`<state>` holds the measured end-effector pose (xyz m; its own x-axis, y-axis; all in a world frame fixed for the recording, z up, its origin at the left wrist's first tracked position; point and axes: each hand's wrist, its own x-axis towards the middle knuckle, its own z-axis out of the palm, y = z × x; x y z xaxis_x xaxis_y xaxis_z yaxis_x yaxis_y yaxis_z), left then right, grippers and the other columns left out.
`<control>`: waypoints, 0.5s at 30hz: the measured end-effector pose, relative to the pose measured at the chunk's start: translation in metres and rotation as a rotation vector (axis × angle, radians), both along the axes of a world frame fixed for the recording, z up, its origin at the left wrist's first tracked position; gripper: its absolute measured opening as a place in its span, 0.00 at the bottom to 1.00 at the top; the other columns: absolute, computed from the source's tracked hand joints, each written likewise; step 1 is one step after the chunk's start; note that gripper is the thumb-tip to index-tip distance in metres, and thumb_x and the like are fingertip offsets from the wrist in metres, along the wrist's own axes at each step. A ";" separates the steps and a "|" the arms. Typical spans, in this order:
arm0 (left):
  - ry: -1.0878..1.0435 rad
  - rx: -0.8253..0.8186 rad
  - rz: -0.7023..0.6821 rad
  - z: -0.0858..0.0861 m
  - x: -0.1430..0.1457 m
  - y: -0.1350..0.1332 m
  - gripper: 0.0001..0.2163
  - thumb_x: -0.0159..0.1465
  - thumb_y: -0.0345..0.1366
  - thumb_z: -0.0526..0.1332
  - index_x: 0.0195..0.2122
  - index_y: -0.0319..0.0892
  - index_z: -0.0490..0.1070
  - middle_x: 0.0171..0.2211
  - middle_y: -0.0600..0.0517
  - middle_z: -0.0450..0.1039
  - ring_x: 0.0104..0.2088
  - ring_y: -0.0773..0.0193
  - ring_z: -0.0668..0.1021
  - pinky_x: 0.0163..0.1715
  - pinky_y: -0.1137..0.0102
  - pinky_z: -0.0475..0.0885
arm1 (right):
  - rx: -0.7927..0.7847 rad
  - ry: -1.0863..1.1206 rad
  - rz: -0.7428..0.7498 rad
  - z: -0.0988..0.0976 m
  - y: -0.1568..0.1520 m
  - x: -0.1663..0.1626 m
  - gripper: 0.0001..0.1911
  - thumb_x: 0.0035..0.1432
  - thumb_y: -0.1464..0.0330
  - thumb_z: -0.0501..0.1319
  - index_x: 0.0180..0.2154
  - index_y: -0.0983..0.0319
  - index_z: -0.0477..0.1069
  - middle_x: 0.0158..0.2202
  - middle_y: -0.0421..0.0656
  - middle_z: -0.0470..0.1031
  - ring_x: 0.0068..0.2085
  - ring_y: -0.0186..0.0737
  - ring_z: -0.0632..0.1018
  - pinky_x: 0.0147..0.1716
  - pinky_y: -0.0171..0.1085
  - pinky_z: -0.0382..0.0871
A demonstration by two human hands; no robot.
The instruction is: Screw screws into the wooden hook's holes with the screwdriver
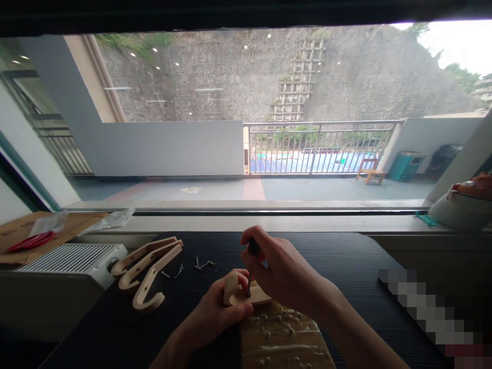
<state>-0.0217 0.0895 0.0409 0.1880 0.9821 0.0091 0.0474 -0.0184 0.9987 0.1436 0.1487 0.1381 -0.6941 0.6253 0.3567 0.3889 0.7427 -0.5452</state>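
My left hand (226, 297) is closed around the curved end of a pale wooden hook (259, 295), steadying it on a brown board (284, 341) pitted with small holes. Above it, my right hand (277, 261) grips the dark handle of a screwdriver (249, 284). The shaft points down and its tip meets the hook's face near a hole; whether a screw sits there is too small to tell. Several more wooden hooks (148, 279) lie on the black table at the left, with loose screws (200, 264) scattered between them and my hands.
The black table (334, 251) stands against a window sill (269, 223). A radiator (73, 264) is at the left, with red scissors (33, 241) on cardboard behind it. A pale pot (459, 207) stands on the sill at right. A blurred-out object lies on the table's right edge.
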 end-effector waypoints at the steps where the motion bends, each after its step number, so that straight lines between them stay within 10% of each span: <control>1: -0.009 -0.003 0.001 0.000 0.000 0.000 0.11 0.53 0.33 0.65 0.36 0.39 0.68 0.36 0.52 0.67 0.33 0.68 0.66 0.32 0.75 0.61 | 0.002 0.001 0.003 0.000 0.000 0.000 0.08 0.59 0.69 0.51 0.42 0.57 0.59 0.28 0.38 0.70 0.28 0.32 0.68 0.27 0.32 0.56; 15: -0.167 -0.067 0.030 -0.005 0.001 0.002 0.11 0.50 0.34 0.68 0.33 0.39 0.69 0.34 0.54 0.68 0.30 0.69 0.67 0.31 0.75 0.62 | 0.012 0.034 0.026 0.002 -0.003 0.001 0.08 0.59 0.71 0.51 0.42 0.59 0.60 0.26 0.38 0.70 0.26 0.32 0.68 0.26 0.32 0.55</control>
